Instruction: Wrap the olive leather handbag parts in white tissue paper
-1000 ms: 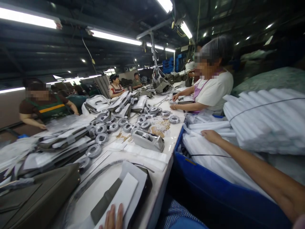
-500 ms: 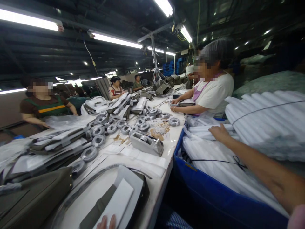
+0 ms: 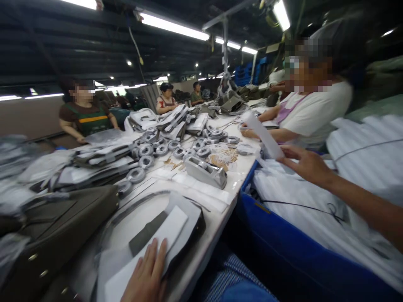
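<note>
My left hand (image 3: 147, 270) lies flat, fingers stretched, on a white foam strip (image 3: 174, 226). Under the strip are a white sheet (image 3: 192, 209) and an olive bag (image 3: 147, 232) lying on the table, its handle (image 3: 108, 228) arching to the left. My right hand (image 3: 310, 165) pinches one end of a white foam tube (image 3: 262, 136) between thumb and fingers. The tube tilts up to the left, above a blue bin (image 3: 277, 233). Long white foam tubes (image 3: 289, 186) fill the bin, some tied with a dark cord.
A grey tape dispenser (image 3: 206, 172) stands mid-table, near wrapped coils (image 3: 146, 162) and a pile of bags (image 3: 173, 119). Another olive bag (image 3: 72, 222) lies at the left. A co-worker (image 3: 317, 100) sits beyond the bin; others work across the table. More bundled tubes (image 3: 371, 147) lie right.
My right hand has lifted a foam tube out of the blue bin. My left hand has slid further onto the foam strip. The view has swung left.
</note>
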The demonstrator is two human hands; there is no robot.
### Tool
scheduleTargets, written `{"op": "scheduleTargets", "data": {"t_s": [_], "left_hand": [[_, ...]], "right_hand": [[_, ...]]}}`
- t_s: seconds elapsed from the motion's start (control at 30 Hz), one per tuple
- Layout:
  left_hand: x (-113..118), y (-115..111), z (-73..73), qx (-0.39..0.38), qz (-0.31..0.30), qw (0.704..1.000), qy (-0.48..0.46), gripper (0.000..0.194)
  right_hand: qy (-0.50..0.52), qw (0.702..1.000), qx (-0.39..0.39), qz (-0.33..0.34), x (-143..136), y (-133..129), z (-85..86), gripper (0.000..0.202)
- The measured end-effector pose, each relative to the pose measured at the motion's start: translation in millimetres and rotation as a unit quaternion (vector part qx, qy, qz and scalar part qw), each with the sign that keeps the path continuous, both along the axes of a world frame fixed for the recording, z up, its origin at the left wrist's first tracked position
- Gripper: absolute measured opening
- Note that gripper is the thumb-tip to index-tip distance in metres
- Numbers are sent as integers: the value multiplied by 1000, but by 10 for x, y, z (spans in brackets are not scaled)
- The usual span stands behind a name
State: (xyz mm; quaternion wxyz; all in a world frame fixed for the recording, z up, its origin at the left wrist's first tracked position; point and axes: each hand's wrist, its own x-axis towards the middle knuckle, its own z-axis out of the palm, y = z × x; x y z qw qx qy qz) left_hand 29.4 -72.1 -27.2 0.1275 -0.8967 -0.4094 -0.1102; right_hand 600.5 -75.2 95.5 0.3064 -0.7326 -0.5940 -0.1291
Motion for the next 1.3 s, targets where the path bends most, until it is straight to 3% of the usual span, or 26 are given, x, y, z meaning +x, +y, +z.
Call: {"op": "scheduleTargets", "data": {"t_s": [0.03, 0.1, 0.17, 0.27, 0.37, 0.5, 0.67, 0.8, 0.9, 1.0, 1.17, 1.3], "left_hand": [[22, -15, 141, -30, 19, 999, 5, 85], [97, -16, 443, -115, 43, 992, 17, 74], [181, 22, 713, -193, 71, 978, 23, 67], [265, 78, 968, -255, 83, 963, 22, 63], [286, 79, 1028, -264, 74, 962, 14, 61], [281, 46, 969, -246, 73, 967, -2, 60], [287, 4, 945, -236, 83, 968, -13, 56], [294, -54, 857, -218, 92, 972, -6, 76], [306, -114, 668, -161, 100, 982, -3, 76], [325, -178, 442, -87, 97, 991, -1, 66], [276, -234, 155, 37, 83, 995, 31, 77], [213, -115, -145, 148, 72, 986, 31, 90]], "right_hand": [[-1, 998, -4, 67, -263, -42, -51, 47], [-41, 961, 21, 273, -799, -147, -194, 36], [-60, 923, 39, 378, -1319, -262, -368, 29], [-85, 900, 46, 425, -2016, -392, -629, 30], [-130, 898, 54, 416, -2546, -414, -821, 35], [-137, 904, 80, 397, -2980, -318, -939, 37], [-72, 922, 97, 368, -3244, -200, -1073, 30], [-13, 925, 83, 370, -3330, -173, -1252, 30], [20, 914, 104, 393, -3289, -203, -1305, 33], [31, 887, 131, 442, -3153, -212, -1182, 36], [-101, 866, 102, 479, -2969, 29, -852, 51], [-148, 840, 96, 513, -2940, 302, -931, 38]]}}
